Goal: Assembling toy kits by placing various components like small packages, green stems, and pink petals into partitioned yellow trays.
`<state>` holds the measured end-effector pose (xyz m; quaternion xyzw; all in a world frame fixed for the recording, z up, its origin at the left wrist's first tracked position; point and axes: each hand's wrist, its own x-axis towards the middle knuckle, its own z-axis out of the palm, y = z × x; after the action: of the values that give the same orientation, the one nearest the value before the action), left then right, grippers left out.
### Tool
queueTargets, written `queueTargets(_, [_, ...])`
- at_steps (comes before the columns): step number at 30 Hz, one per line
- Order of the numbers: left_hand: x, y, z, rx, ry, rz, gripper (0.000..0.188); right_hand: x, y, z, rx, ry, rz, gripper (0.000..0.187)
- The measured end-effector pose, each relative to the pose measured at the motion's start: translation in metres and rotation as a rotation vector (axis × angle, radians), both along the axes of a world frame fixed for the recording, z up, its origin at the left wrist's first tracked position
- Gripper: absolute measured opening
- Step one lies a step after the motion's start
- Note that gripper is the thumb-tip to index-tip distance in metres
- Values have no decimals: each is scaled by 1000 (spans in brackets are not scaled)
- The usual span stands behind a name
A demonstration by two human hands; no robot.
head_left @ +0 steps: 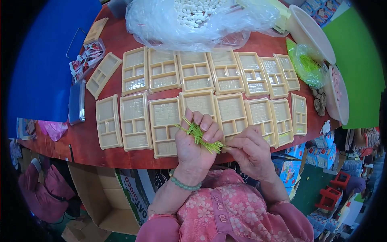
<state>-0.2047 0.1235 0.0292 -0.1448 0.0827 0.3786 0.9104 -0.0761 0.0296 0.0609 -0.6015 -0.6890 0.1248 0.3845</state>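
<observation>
Pink floral top, 1 bunch of green strips

Left hand: fingers curled, clamped on the bunch, above the red table's near edge; strips too many to count. Right hand: thumb and forefinger together, pinched on strip ends. 1 bead bracelet, left wrist. 16 beige compartment trays, two rows of 8. 2 pale basins, right.

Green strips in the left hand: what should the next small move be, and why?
I'd probably ease a few green strips free with the right hand, since the left hand grips the bunch while the right thumb and fingers pinch at its right end.
</observation>
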Motion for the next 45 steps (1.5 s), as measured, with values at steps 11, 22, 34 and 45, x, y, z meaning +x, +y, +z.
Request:
queueTargets(11, [-13, -2, 3, 43, 0, 34, 36, -15, 6, -1, -64, 31, -2, 16])
queueTargets(22, [-25, -1, 8, 45, -1, 101, 34, -20, 1, 2, -49, 176, 14, 12])
queueTargets(34, [-67, 26, 2, 70, -68, 233, 27, -11, 4, -5, -52, -133, -47, 13])
queueTargets(45, [-65, 26, -3, -16, -26, 160, 34, -36, 21, -1, -28, -131, 47, 24])
